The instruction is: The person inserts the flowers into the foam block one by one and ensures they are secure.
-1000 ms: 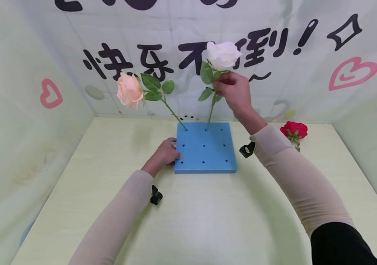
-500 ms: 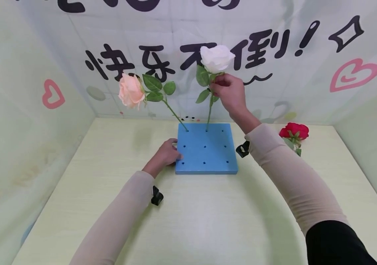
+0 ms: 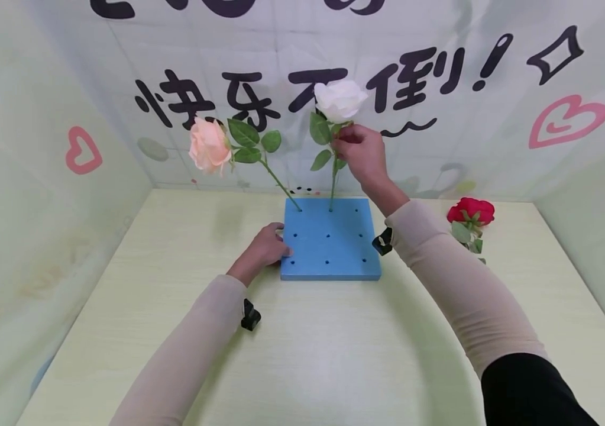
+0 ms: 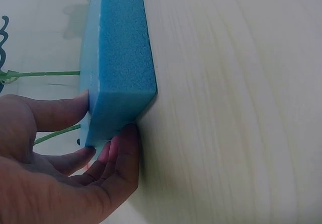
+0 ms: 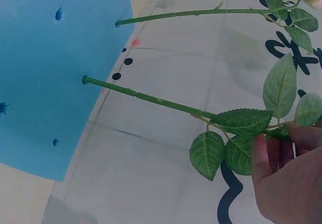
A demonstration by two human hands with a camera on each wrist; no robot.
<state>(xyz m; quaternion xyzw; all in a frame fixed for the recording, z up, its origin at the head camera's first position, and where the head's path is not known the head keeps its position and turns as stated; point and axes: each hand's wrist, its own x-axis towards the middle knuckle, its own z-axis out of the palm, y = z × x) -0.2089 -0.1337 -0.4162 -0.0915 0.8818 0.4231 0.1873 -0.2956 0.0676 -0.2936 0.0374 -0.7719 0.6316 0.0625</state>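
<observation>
A blue foam board point(image 3: 329, 248) with rows of small holes lies on the table. The left hand point(image 3: 264, 247) grips its left edge, thumb on the top face and fingers against the side point(image 4: 70, 158). The right hand point(image 3: 364, 155) pinches the stem of a white rose point(image 3: 340, 100) just under the bloom; that stem point(image 5: 161, 101) stands in the back middle hole. In the back left hole, a pink rose point(image 3: 209, 145) leans to the left, its green stem point(image 5: 196, 13) untouched by either hand.
On the table point(image 3: 302, 343), right of the board, lies a red rose point(image 3: 471, 211), partly behind the right sleeve. A printed backdrop point(image 3: 275, 47) with black lettering rises behind the table. Each wrist carries a small black device point(image 3: 251, 315).
The right hand and the white bloom have moved left and slightly down, so the stem stands more upright. More of the red rose shows. The left hand still grips the board.
</observation>
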